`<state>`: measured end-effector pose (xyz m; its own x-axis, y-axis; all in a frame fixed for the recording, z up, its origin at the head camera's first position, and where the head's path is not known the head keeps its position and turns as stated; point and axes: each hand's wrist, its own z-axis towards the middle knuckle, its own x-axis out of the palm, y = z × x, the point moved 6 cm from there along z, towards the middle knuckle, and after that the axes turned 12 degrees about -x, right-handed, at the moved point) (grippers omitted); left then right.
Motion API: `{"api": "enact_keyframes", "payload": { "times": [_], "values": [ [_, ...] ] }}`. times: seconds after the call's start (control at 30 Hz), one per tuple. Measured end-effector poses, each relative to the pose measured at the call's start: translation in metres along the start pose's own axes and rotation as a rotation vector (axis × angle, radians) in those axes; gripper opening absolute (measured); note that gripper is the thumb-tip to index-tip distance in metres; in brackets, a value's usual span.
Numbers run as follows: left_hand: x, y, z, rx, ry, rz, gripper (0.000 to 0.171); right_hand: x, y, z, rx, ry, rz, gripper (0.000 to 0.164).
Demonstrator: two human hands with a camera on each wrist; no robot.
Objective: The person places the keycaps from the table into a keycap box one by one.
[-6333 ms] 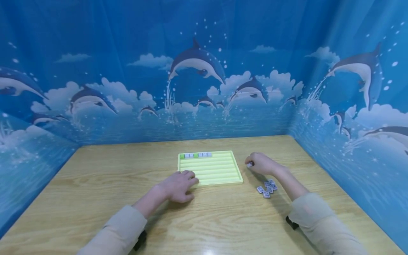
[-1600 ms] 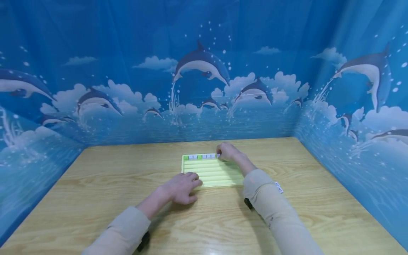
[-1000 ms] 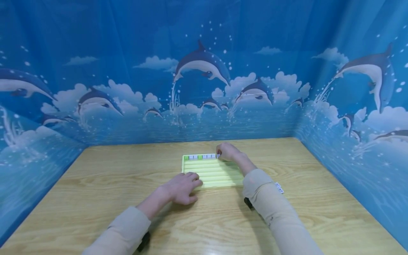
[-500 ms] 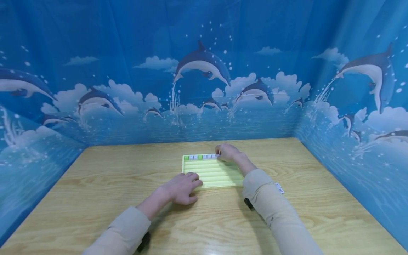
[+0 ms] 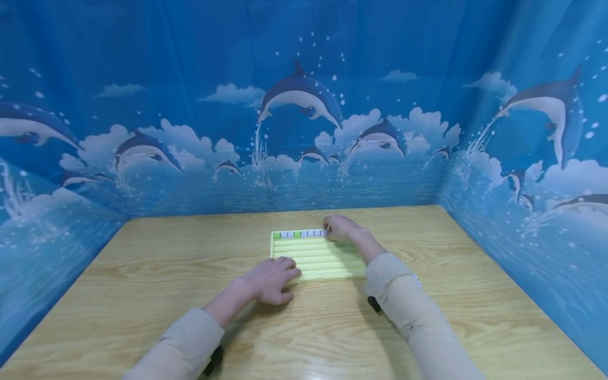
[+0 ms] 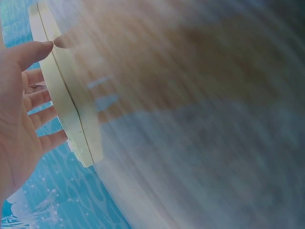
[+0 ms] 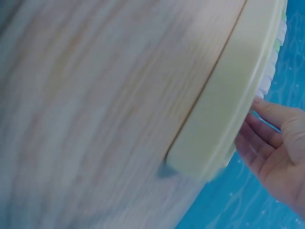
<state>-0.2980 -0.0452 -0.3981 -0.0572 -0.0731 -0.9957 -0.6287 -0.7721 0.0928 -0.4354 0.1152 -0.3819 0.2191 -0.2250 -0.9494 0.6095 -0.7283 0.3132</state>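
A pale yellow-green tray with ridged rows lies on the table. Along its far row runs a line of small white and green tiles. At the right end of that line my right hand pinches a small white tile, mostly covered by the fingers. In the right wrist view the thumb meets the end of the white tiles. My left hand rests on the tray's near left corner, fingers spread. The left wrist view has its thumb against the tray's side.
Loose tiles lie on the table right of the tray, mostly hidden behind the right sleeve. The wooden table ends at a blue dolphin-print curtain at the back and sides.
Since the oldest frame, my right hand has carried a tile from right of the tray to the far row's end. Over the last second it barely shifts; my left hand stays put.
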Motion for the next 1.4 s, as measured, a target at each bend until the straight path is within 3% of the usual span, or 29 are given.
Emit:
{"api": "enact_keyframes", "payload": {
  "times": [0.3, 0.67, 1.17, 1.4],
  "values": [
    [0.001, 0.002, 0.001, -0.007, 0.013, -0.003, 0.049, -0.013, -0.013, -0.027, 0.012, 0.024, 0.025, 0.041],
    [0.0, 0.001, -0.001, -0.006, 0.019, -0.009, 0.051, -0.031, -0.014, -0.071, -0.086, 0.02, -0.047, 0.03],
    [-0.001, 0.002, 0.0, -0.012, 0.016, -0.011, 0.053, -0.041, -0.017, -0.12, -0.114, 0.009, -0.083, 0.022],
    [0.0, 0.0, 0.0, -0.004, 0.021, -0.013, 0.053, -0.034, -0.026, -0.148, -0.08, 0.031, -0.069, 0.012]
  ]
}}
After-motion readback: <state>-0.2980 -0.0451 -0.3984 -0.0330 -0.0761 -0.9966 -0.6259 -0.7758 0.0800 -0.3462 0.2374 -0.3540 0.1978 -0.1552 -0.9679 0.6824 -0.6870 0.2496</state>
